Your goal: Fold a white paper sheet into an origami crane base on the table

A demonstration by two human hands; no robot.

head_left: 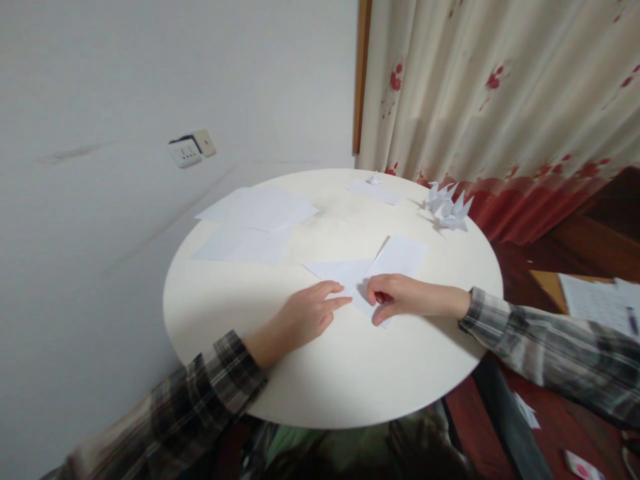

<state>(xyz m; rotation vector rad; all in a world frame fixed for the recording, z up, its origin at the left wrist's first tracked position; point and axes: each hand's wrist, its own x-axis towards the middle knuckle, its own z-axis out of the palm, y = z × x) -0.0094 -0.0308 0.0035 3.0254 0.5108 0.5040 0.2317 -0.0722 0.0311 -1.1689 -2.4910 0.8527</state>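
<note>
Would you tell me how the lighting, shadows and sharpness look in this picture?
Head view: dim, uneven light; soft shadows by the right hand and beside the folded paper cranes; white sheets nearly blend into the pale round table; slight softness overall, so fine creases are hard to read; wide-angle stretching towards the edges, as in the sleeves.

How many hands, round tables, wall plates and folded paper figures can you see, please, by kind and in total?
Hands: 2 (left hand, right hand)
Round table: 1
Wall plates: 2
Folded paper figures: at least 3 (lone figure near the far edge; the rest overlap in a cluster)
Total: at least 8
</note>
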